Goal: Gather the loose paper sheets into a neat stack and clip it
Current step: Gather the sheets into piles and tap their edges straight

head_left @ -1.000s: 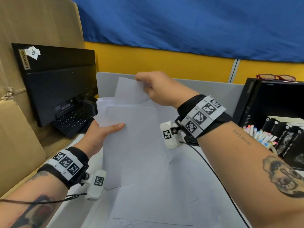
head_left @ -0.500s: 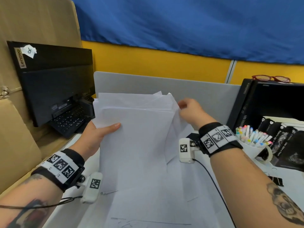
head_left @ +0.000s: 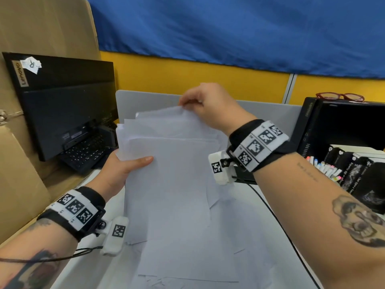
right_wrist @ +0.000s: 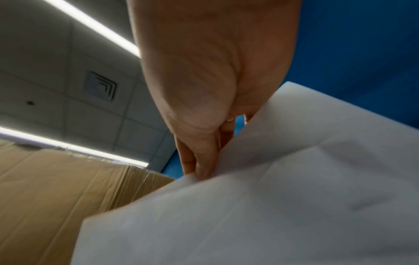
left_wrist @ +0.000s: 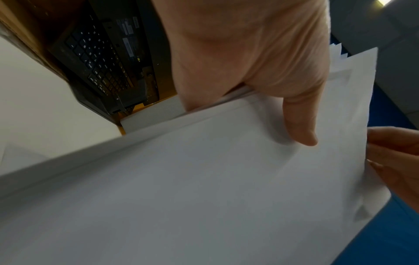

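Note:
A loose bundle of white paper sheets (head_left: pixel 170 184) (left_wrist: pixel 204 179) (right_wrist: pixel 272 197) stands upright above the desk, its edges uneven at the top. My left hand (head_left: pixel 125 165) (left_wrist: pixel 272 80) grips the bundle's left edge, thumb across the front sheet and fingers hidden behind. My right hand (head_left: pixel 193 103) (right_wrist: pixel 199 168) pinches the top edge of a back sheet (head_left: pixel 166 117) between thumb and fingertips. More white sheets (head_left: pixel 198 257) lie flat on the desk below. No clip shows in these frames.
A black monitor (head_left: pixel 62 101) leans on cardboard boxes (head_left: pixel 25 184) at the left, a keyboard (head_left: pixel 85 152) beneath it. At the right stand a black computer case (head_left: pixel 343 126) with red glasses (head_left: pixel 339 96) on top, markers (head_left: pixel 325 170) and dark boxes. A grey divider (head_left: pixel 145 99) runs behind.
My right hand went from the bundle's right edge up and left to the top edge, where it now pinches a back sheet. The left hand keeps its grip.

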`<control>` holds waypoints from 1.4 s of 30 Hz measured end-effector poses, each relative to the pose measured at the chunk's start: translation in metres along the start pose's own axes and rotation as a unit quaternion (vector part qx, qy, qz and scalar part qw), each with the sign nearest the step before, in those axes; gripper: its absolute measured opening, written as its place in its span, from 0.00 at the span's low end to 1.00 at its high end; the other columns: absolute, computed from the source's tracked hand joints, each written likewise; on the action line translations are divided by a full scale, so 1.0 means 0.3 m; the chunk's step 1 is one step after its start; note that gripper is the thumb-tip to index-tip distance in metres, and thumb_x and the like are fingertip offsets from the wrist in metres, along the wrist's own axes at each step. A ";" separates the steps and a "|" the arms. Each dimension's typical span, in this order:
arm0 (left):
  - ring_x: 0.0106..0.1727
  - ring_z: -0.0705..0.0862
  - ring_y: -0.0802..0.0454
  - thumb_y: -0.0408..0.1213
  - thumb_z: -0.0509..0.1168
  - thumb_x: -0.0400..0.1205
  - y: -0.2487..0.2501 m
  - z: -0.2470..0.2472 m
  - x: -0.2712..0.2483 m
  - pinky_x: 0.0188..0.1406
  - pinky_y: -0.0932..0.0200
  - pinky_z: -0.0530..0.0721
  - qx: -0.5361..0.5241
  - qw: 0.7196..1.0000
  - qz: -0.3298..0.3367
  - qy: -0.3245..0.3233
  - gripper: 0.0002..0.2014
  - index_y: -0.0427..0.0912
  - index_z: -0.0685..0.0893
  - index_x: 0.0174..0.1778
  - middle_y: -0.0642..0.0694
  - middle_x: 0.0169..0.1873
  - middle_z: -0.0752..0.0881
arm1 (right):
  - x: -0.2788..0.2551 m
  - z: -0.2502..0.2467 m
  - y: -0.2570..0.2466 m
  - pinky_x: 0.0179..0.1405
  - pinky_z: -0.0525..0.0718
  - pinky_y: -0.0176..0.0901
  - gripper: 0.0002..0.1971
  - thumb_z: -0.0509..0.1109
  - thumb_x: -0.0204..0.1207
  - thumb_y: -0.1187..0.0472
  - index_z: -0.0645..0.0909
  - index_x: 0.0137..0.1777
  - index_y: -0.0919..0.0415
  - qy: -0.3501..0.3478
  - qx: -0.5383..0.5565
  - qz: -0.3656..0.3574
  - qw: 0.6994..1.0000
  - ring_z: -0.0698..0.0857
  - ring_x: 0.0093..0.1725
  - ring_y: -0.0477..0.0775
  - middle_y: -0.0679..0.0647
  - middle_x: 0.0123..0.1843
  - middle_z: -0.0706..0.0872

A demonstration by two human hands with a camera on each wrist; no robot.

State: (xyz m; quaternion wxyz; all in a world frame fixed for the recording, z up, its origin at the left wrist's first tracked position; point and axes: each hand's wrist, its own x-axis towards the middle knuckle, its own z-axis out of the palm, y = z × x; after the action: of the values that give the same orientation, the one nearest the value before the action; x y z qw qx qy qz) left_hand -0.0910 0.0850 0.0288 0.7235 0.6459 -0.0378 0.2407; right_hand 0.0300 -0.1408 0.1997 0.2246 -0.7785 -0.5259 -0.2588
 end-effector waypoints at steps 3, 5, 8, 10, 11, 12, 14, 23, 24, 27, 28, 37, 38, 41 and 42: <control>0.65 0.90 0.38 0.50 0.90 0.55 0.001 -0.001 -0.004 0.56 0.48 0.92 0.003 1.000 -0.002 0.013 0.47 0.38 0.86 0.71 0.39 0.64 0.91 | -0.006 0.069 -0.042 0.72 0.69 0.52 0.10 0.70 0.83 0.58 0.92 0.56 0.48 -0.081 -0.040 -0.019 0.996 0.84 0.63 0.49 0.43 0.55 0.92; 0.64 0.91 0.39 0.53 0.91 0.53 0.001 -0.005 -0.008 0.55 0.50 0.93 -0.005 1.000 -0.002 0.023 0.49 0.37 0.85 0.71 0.39 0.64 0.91 | -0.035 0.085 -0.005 0.68 0.63 0.50 0.11 0.68 0.84 0.51 0.91 0.59 0.45 -0.011 -0.029 0.026 0.999 0.79 0.68 0.49 0.42 0.58 0.90; 0.65 0.90 0.39 0.55 0.91 0.53 0.000 -0.004 -0.018 0.57 0.49 0.92 -0.008 1.000 0.000 0.030 0.50 0.38 0.86 0.71 0.40 0.65 0.91 | -0.137 0.104 0.100 0.78 0.68 0.57 0.26 0.56 0.85 0.36 0.81 0.74 0.47 0.187 0.146 0.199 0.951 0.75 0.76 0.48 0.45 0.73 0.83; 0.65 0.90 0.38 0.55 0.91 0.54 -0.001 -0.001 -0.020 0.59 0.47 0.92 -0.008 0.999 -0.002 0.032 0.50 0.38 0.86 0.71 0.40 0.65 0.91 | -0.231 0.158 0.137 0.83 0.62 0.52 0.34 0.48 0.85 0.32 0.67 0.84 0.49 0.184 0.325 0.333 0.866 0.69 0.82 0.49 0.48 0.83 0.72; 0.66 0.90 0.38 0.55 0.90 0.54 -0.001 0.003 -0.019 0.60 0.45 0.91 -0.008 0.999 -0.002 0.031 0.50 0.38 0.85 0.72 0.39 0.65 0.91 | -0.283 0.208 0.153 0.81 0.61 0.51 0.37 0.45 0.84 0.29 0.63 0.86 0.48 0.156 0.392 0.383 0.821 0.68 0.82 0.49 0.48 0.83 0.72; 0.66 0.89 0.37 0.55 0.90 0.55 -0.001 0.007 -0.017 0.62 0.43 0.90 -0.010 1.000 -0.002 0.029 0.49 0.38 0.85 0.72 0.39 0.66 0.90 | -0.331 0.253 0.163 0.79 0.62 0.51 0.40 0.43 0.81 0.25 0.62 0.86 0.48 0.125 0.450 0.417 0.780 0.70 0.81 0.49 0.48 0.80 0.74; 0.66 0.89 0.36 0.55 0.90 0.56 0.003 0.018 -0.016 0.64 0.40 0.88 -0.014 0.999 -0.003 0.032 0.49 0.38 0.85 0.72 0.38 0.66 0.90 | -0.418 0.379 0.193 0.79 0.66 0.52 0.48 0.42 0.73 0.18 0.67 0.84 0.47 0.066 0.524 0.452 0.719 0.74 0.78 0.50 0.45 0.77 0.79; 0.65 0.90 0.39 0.52 0.85 0.66 0.020 0.038 -0.015 0.67 0.39 0.88 -0.035 0.996 0.001 0.079 0.40 0.38 0.84 0.73 0.40 0.65 0.91 | -0.459 0.415 0.166 0.85 0.62 0.55 0.55 0.63 0.61 0.16 0.69 0.84 0.49 0.006 0.550 0.397 0.735 0.70 0.83 0.52 0.46 0.82 0.75; 0.65 0.90 0.39 0.46 0.81 0.73 0.029 0.048 -0.010 0.71 0.36 0.85 -0.038 0.995 0.007 0.094 0.33 0.37 0.84 0.73 0.39 0.65 0.91 | -0.438 0.372 0.153 0.80 0.72 0.55 0.48 0.75 0.64 0.27 0.75 0.79 0.56 0.027 0.545 0.364 0.755 0.78 0.78 0.56 0.51 0.76 0.82; 0.67 0.89 0.42 0.36 0.71 0.83 0.081 0.091 0.018 0.72 0.40 0.84 -0.039 0.990 0.037 0.129 0.19 0.41 0.85 0.71 0.42 0.66 0.90 | -0.363 0.266 0.109 0.62 0.88 0.60 0.28 0.86 0.64 0.69 0.83 0.64 0.66 0.093 0.521 0.323 0.785 0.91 0.61 0.63 0.60 0.60 0.92; 0.66 0.90 0.44 0.36 0.70 0.84 0.103 0.109 0.030 0.71 0.43 0.85 -0.039 0.988 0.057 0.138 0.16 0.43 0.86 0.69 0.44 0.65 0.91 | -0.340 0.241 0.100 0.60 0.89 0.62 0.25 0.84 0.64 0.74 0.85 0.62 0.68 0.122 0.527 0.325 0.776 0.91 0.58 0.64 0.62 0.57 0.92; 0.67 0.89 0.46 0.39 0.74 0.84 0.055 0.184 0.001 0.64 0.49 0.88 0.007 0.987 0.097 0.129 0.22 0.40 0.82 0.74 0.45 0.65 0.91 | -0.418 0.234 0.049 0.59 0.90 0.57 0.11 0.78 0.75 0.69 0.88 0.56 0.59 0.148 0.504 0.357 0.772 0.93 0.54 0.59 0.59 0.55 0.93; 0.68 0.89 0.45 0.41 0.78 0.80 0.016 0.158 -0.013 0.65 0.47 0.87 0.022 0.991 0.071 0.108 0.28 0.42 0.81 0.76 0.44 0.67 0.90 | -0.454 0.248 0.062 0.60 0.90 0.55 0.12 0.80 0.74 0.68 0.88 0.55 0.57 0.108 0.468 0.366 0.797 0.93 0.54 0.54 0.56 0.55 0.94; 0.67 0.89 0.45 0.44 0.83 0.70 -0.078 0.101 -0.067 0.58 0.54 0.90 0.038 0.998 -0.014 0.055 0.35 0.46 0.83 0.74 0.47 0.64 0.92 | -0.531 0.264 0.090 0.58 0.91 0.50 0.13 0.83 0.71 0.65 0.89 0.53 0.55 0.052 0.432 0.373 0.819 0.93 0.50 0.47 0.48 0.49 0.95; 0.66 0.90 0.45 0.46 0.85 0.67 -0.098 0.095 -0.078 0.56 0.57 0.89 0.030 0.997 -0.035 0.055 0.36 0.46 0.84 0.72 0.47 0.62 0.92 | -0.538 0.266 0.085 0.57 0.90 0.49 0.15 0.84 0.69 0.64 0.89 0.55 0.55 0.042 0.442 0.368 0.817 0.93 0.51 0.47 0.48 0.50 0.95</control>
State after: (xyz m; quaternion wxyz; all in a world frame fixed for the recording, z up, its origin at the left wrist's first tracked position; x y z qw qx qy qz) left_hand -0.0927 0.0492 -0.0021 0.7130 0.6538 0.0320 0.2512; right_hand 0.0167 -0.2134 0.0335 0.6451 -0.7190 -0.2486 0.0712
